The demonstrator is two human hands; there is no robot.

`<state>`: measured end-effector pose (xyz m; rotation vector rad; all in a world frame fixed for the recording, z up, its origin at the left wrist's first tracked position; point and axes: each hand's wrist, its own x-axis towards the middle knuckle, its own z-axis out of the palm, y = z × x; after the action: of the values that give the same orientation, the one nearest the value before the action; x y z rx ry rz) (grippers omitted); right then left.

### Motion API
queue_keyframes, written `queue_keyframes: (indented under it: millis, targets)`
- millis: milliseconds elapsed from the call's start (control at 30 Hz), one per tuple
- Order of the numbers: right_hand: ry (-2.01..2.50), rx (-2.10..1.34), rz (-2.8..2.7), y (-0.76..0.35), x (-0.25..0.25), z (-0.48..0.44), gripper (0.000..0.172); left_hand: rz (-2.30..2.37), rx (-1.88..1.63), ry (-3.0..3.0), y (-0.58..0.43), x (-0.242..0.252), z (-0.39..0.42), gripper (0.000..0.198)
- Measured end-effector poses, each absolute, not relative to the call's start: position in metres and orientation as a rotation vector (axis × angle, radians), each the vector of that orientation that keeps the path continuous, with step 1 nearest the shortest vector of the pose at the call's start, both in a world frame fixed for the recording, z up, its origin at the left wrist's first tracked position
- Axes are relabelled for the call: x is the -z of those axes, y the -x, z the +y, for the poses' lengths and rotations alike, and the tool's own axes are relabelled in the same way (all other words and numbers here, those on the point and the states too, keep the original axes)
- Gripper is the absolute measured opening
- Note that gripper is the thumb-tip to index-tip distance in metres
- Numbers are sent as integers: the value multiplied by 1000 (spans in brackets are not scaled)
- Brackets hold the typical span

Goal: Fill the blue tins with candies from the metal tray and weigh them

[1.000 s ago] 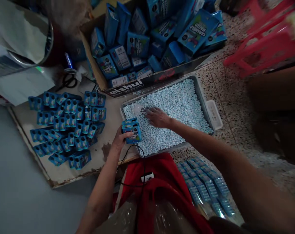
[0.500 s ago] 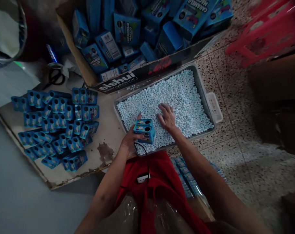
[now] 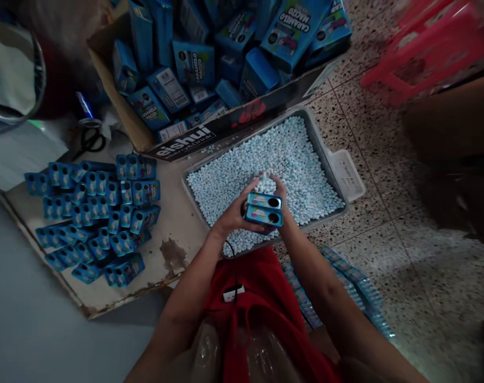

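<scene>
My left hand (image 3: pixel 234 214) is wrapped round two small blue candy boxes (image 3: pixel 264 208), held side by side with dark round holes facing up. Against their far side, my right hand (image 3: pixel 282 198) cups a heap of small pale blue and white candies (image 3: pixel 266 184). Its palm is partly hidden by the boxes. Both hands are over a grey tray (image 3: pixel 323 159) filled with the same kind of candies.
Beyond the tray stands a cardboard carton (image 3: pixel 173 146) of larger blue boxes. Several small blue boxes (image 3: pixel 93 199) are grouped on the worn table (image 3: pixel 172 213) at left, near scissors (image 3: pixel 90 142). A red plastic stool (image 3: pixel 421 58) is at upper right. Packed blue strips (image 3: pixel 357 282) lie below right.
My left hand has moved right with the two boxes. My right hand has come up from the candies with a handful, meeting the boxes. The view has shifted slightly.
</scene>
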<state>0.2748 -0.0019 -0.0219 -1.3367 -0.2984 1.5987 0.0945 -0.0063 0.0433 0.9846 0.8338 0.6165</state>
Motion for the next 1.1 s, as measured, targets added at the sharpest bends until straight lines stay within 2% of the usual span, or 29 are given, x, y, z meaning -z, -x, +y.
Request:
queue_keyframes:
  millis: [133, 233, 300, 400, 500, 700, 800, 933, 1100]
  targets:
    - [1171, -1622, -124, -281, 6, 14, 48, 1013, -707, -1443, -52, -59, -4, 90]
    - [1077, -1607, -189, -284, -17, 18, 45, 1213, -760, -1601, -39, -52, -2, 79]
    - [1056, -1546, -416, -283, -35, 18, 46, 1263, -757, -1619, -43, -44, -1, 79]
    - [1145, -1373, -753, -278, -57, 17, 58, 1310, -738, -1544, -53, -40, 0, 84]
    - [1253, -1249, -885, -274, -69, 21, 68, 1377, -765, -1438, -57, -40, 2, 87]
    - [1277, -1215, -1151, -268, -83, 30, 90, 1334, -746, -1461, -57, -35, 9, 86]
    - [1238, -1187, -1123, -265, -88, 32, 84, 1308, -757, -1462, -60, -33, 8, 82]
    - [1228, -1168, -1141, -263, -91, 35, 79, 1315, -761, -1377, -62, -36, 6, 86]
    - [1118, -1195, -883, -254, -97, 38, 58, 1316, -770, -1297, -63, -38, 5, 88]
